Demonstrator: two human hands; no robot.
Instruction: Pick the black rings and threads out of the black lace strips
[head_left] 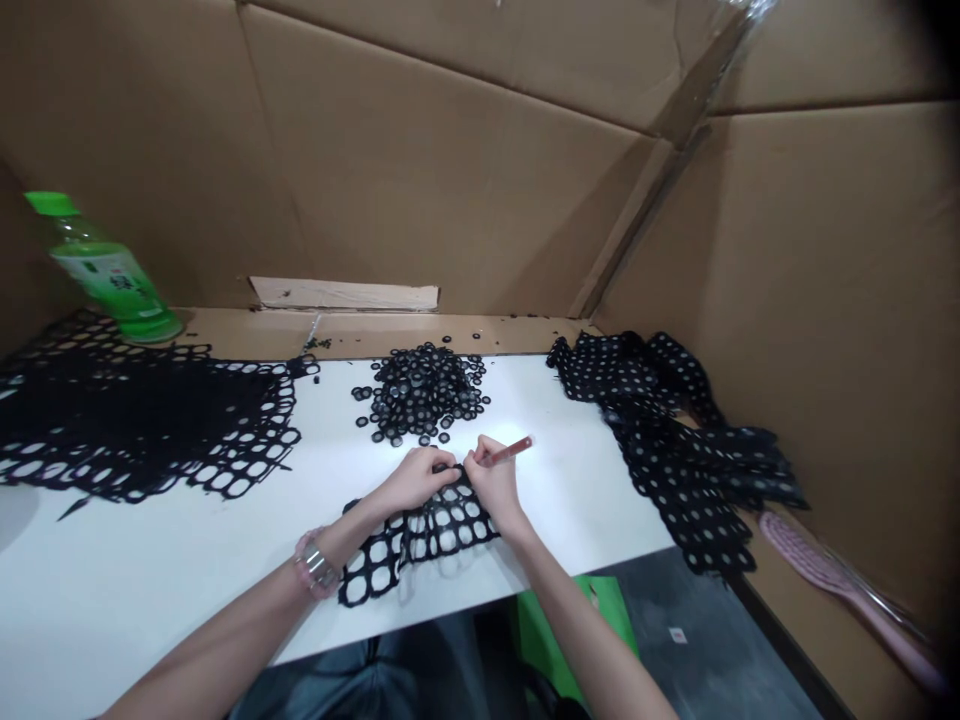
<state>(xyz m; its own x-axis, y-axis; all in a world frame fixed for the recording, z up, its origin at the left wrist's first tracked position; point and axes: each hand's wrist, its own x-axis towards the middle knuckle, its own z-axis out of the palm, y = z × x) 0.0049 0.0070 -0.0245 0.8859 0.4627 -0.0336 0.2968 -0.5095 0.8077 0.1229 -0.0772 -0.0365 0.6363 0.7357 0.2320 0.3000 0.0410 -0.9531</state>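
Note:
My left hand [421, 478] is closed, its fingers pinching the top edge of a black sheet with rows of round holes [450, 527]. My right hand [493, 484] is closed around a slim reddish-brown pen-like tool [514, 450], its working tip hidden by my fingers. Both hands nearly meet at the sheet's upper edge, and the sheet hangs down below them near the table's front. Just beyond the hands lies a pile of small black rings [427, 390], with a few loose ones around it.
Black net-like sheets [150, 410] are heaped on the left of the white table [187, 570]. A green-capped bottle [124, 285] stands behind them. More black sheets with small holes [675, 440] lie at right, near a pink hairbrush [810, 560]. Cardboard walls [450, 150] enclose the table.

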